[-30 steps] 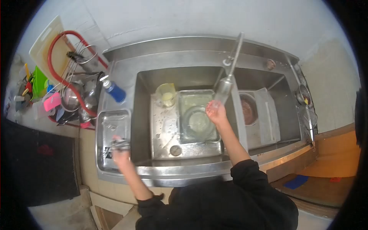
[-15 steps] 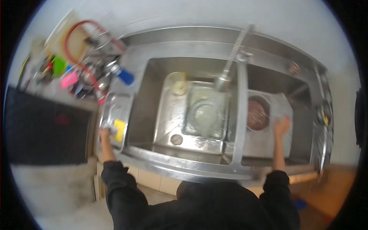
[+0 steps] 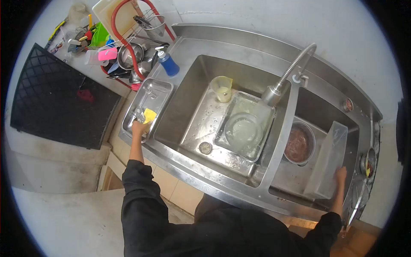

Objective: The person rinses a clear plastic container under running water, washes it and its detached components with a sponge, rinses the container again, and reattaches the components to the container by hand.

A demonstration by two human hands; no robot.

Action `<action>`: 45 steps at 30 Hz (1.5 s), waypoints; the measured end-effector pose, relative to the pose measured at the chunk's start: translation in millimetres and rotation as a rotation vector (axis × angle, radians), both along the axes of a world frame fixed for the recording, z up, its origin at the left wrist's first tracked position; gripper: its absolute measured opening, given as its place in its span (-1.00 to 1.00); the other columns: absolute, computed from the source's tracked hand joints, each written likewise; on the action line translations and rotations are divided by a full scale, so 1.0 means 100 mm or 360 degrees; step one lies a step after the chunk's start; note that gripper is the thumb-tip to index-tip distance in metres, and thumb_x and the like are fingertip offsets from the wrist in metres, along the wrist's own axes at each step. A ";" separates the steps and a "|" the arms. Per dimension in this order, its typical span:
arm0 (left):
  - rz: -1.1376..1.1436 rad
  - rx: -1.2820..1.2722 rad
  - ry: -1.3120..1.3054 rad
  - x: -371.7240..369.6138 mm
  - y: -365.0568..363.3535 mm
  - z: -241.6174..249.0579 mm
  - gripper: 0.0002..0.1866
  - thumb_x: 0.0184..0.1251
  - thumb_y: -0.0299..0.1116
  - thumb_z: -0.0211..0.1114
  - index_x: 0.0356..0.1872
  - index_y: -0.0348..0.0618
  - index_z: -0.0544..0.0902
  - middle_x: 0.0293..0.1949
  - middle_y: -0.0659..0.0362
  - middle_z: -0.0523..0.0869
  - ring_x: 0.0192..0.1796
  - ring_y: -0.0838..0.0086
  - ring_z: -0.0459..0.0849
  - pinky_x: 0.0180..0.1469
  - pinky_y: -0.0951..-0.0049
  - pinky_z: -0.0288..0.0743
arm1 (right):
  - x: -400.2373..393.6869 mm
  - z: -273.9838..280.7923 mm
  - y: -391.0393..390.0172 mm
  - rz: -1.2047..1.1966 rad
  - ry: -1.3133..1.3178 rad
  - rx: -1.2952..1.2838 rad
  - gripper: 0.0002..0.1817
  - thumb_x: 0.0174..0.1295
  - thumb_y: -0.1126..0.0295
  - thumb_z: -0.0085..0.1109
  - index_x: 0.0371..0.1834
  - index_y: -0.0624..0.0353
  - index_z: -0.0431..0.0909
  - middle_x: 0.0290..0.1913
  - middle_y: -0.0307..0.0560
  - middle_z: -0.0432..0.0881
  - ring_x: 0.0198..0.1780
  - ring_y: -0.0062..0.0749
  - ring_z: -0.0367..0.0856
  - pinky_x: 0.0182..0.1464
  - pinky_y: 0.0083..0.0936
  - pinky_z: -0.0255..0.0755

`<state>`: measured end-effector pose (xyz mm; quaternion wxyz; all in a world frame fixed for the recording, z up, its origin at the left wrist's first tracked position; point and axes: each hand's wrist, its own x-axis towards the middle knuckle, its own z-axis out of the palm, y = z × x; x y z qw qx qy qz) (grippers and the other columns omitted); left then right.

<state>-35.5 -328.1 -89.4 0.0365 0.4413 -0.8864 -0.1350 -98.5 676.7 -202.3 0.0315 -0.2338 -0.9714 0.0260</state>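
My left hand (image 3: 139, 127) is closed over the near end of the metal tray (image 3: 159, 91) on the left ledge. Its fingers are at the lower edge of a yellow sponge (image 3: 149, 115), beside something greyish that I cannot make out. My right hand (image 3: 341, 174) grips the right side of a clear plastic container (image 3: 329, 160), which stands tilted up in the right sink basin. Left of the container is a round metal bowl (image 3: 299, 143) of reddish contents in liquid.
In the left basin, a rectangular tray (image 3: 252, 158) holds water and a round dish under the spring faucet (image 3: 278, 88). A measuring jug (image 3: 221, 89) stands behind it. A blue soap bottle (image 3: 169, 65) and a cluttered dish rack (image 3: 128, 43) are back left. Small bowls (image 3: 368, 162) line the right ledge.
The view has turned and sharpened. The plastic container has tipped up from lying flatter, and my right hand has shifted to its right side. My left hand stays at the tray by the sponge.
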 end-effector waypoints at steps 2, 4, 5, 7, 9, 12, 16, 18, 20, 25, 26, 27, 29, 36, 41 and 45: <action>0.0025 0.0115 -0.0005 0.01 -0.24 -0.15 -0.28 -0.44 0.18 0.48 -0.55 -0.45 0.58 -0.48 -0.13 0.65 -0.38 0.15 0.66 -0.34 0.31 0.50 | 0.03 0.85 -0.11 -0.0150 -0.0168 -0.0910 -0.80 0.01 0.44 -0.05 -0.32 0.30 0.45 -0.46 0.04 0.56 -0.43 -0.13 0.60 -0.49 -0.28 0.49; 0.0046 0.0339 0.0085 0.01 -0.41 -0.27 -0.44 -0.32 0.09 0.47 -0.68 -0.31 0.55 -0.65 0.08 0.58 -0.64 0.41 0.53 -0.58 0.37 0.40 | 0.17 1.70 -0.43 -0.0310 -0.0267 -0.1509 -0.76 -0.06 0.47 -0.10 -0.30 0.25 0.47 -0.49 -0.02 0.54 -0.49 -0.33 0.59 -0.62 -0.36 0.46; 0.0091 0.0587 0.0182 0.01 -0.40 -0.17 -0.51 -0.26 0.05 0.46 -0.72 -0.24 0.54 -0.70 0.16 0.54 -0.72 0.51 0.46 -0.67 0.41 0.34 | 0.29 2.06 -0.60 -0.0321 -0.0225 -0.1480 -0.74 -0.06 0.48 -0.11 -0.28 0.25 0.47 -0.49 -0.02 0.54 -0.48 -0.33 0.59 -0.60 -0.37 0.47; 0.0062 0.0842 0.0335 0.02 -0.34 0.14 -0.61 -0.11 -0.02 0.39 -0.75 -0.10 0.50 -0.78 0.30 0.40 -0.82 0.62 0.25 -0.80 0.48 0.08 | 0.51 2.58 -0.87 -0.0337 -0.0128 -0.1407 -0.68 -0.08 0.51 -0.14 -0.21 0.25 0.49 -0.46 -0.01 0.55 -0.47 -0.33 0.59 -0.53 -0.38 0.50; -0.0034 0.1096 0.0135 0.08 -0.82 0.17 -0.69 0.00 -0.05 0.30 -0.61 -0.06 0.54 -0.73 0.35 0.38 -0.74 0.65 0.26 -0.75 0.54 0.02 | 0.77 2.79 -0.97 -0.0291 0.0048 -0.1527 -0.68 -0.04 0.46 -0.11 -0.17 0.25 0.48 -0.44 -0.05 0.55 -0.44 -0.34 0.58 -0.48 -0.41 0.51; -0.0902 0.1082 0.0076 0.23 -1.33 0.15 -0.73 0.20 -0.06 0.05 -0.30 0.02 0.57 -0.53 0.42 0.44 -0.55 0.70 0.31 -0.59 0.63 0.09 | 1.37 3.02 -1.07 -0.0349 0.0474 -0.1425 -0.66 0.03 0.43 -0.08 -0.09 0.26 0.47 -0.37 -0.09 0.55 -0.40 -0.37 0.58 -0.42 -0.45 0.52; -0.1144 0.1798 0.0531 0.12 -0.02 1.35 -0.67 0.07 -0.11 0.15 -0.37 -0.21 0.56 -0.40 0.25 0.55 -0.40 0.64 0.46 -0.47 0.63 0.25 | 1.85 3.48 -2.04 -0.0466 0.0372 -0.1400 -0.71 0.12 0.47 -0.04 -0.07 0.16 0.49 -0.34 -0.10 0.57 -0.45 -0.41 0.59 -0.49 -0.53 0.50; -0.1357 0.1970 0.0348 -0.07 0.63 1.72 -0.63 0.04 -0.10 0.18 -0.35 -0.26 0.56 -0.35 0.21 0.57 -0.35 0.60 0.48 -0.40 0.62 0.29 | 1.99 3.43 -2.28 -0.0626 0.0507 -0.1542 -0.75 0.15 0.47 -0.02 -0.09 0.17 0.51 -0.36 -0.09 0.58 -0.47 -0.39 0.61 -0.48 -0.53 0.51; -0.1923 0.1802 0.0293 -0.32 1.69 2.19 -0.49 0.01 -0.09 0.21 -0.17 -0.38 0.52 -0.23 0.13 0.57 -0.18 0.48 0.51 -0.17 0.53 0.35 | 2.14 3.25 -2.27 -0.0585 0.0538 -0.1810 -0.75 0.18 0.45 -0.02 -0.07 0.18 0.49 -0.36 -0.05 0.60 -0.45 -0.37 0.63 -0.50 -0.54 0.51; -0.2511 0.2397 -0.0037 -0.84 4.36 2.87 -0.40 0.21 -0.13 0.10 0.17 -0.36 0.28 0.03 0.09 0.48 0.05 0.48 0.44 0.08 0.51 0.28 | 2.23 2.91 -2.17 -0.0750 0.0572 -0.2107 -0.71 0.18 0.44 -0.04 -0.02 0.20 0.43 -0.29 0.02 0.62 -0.38 -0.31 0.65 -0.40 -0.50 0.52; -0.2521 0.2432 -0.0117 -0.93 4.88 2.91 -0.40 0.23 -0.10 0.09 0.18 -0.32 0.28 0.03 0.11 0.48 0.03 0.51 0.47 0.03 0.53 0.33 | 2.26 2.84 -2.14 -0.0785 0.0593 -0.2173 -0.71 0.18 0.44 -0.05 -0.01 0.20 0.42 -0.28 0.02 0.62 -0.36 -0.30 0.65 -0.38 -0.49 0.52; -0.2599 0.2501 -0.0149 -0.95 5.43 2.99 -0.42 0.23 -0.05 0.09 0.13 -0.28 0.33 -0.08 0.19 0.52 -0.11 0.59 0.49 -0.14 0.58 0.38 | 2.29 2.71 -2.07 -0.0765 0.0635 -0.2244 -0.71 0.19 0.44 -0.06 -0.01 0.20 0.42 -0.28 0.03 0.62 -0.36 -0.29 0.65 -0.38 -0.49 0.52; -0.2836 0.2397 -0.0253 -1.08 6.49 3.05 -0.54 0.22 -0.02 0.10 -0.01 -0.15 0.43 -0.31 0.32 0.49 -0.36 0.69 0.40 -0.36 0.66 0.29 | 2.34 2.57 -2.00 -0.0756 0.0683 -0.2340 -0.71 0.19 0.44 -0.07 -0.01 0.20 0.41 -0.26 0.04 0.62 -0.34 -0.27 0.65 -0.37 -0.46 0.52; -0.2312 0.2337 -0.0183 -1.41 9.48 1.77 -0.45 0.23 0.10 0.05 0.00 -0.19 0.41 -0.08 0.09 0.50 -0.03 0.39 0.48 -0.05 0.35 0.39 | 2.37 2.49 -1.86 -0.0830 0.0702 -0.2477 -0.70 0.19 0.44 -0.06 0.00 0.20 0.41 -0.24 0.06 0.61 -0.31 -0.23 0.65 -0.37 -0.43 0.52; -0.2769 0.2239 0.0204 -1.00 8.16 2.19 -0.52 0.29 -0.06 0.01 0.11 -0.16 0.36 0.08 0.10 0.41 0.15 0.40 0.36 0.09 0.35 0.27 | 2.40 2.64 -1.82 -0.0814 0.0789 -0.2365 -0.68 0.18 0.43 -0.05 0.01 0.20 0.42 -0.24 0.07 0.63 -0.32 -0.30 0.65 -0.38 -0.45 0.52; -0.2867 0.2256 0.0833 -0.68 6.40 2.71 -0.65 0.26 -0.31 0.01 0.03 -0.22 0.41 0.03 0.12 0.47 0.10 0.40 0.41 0.14 0.39 0.23 | 2.41 2.98 -1.81 -0.0586 0.0943 -0.2275 -0.68 0.13 0.43 -0.03 -0.02 0.18 0.45 -0.29 -0.06 0.60 -0.35 -0.41 0.60 -0.36 -0.48 0.49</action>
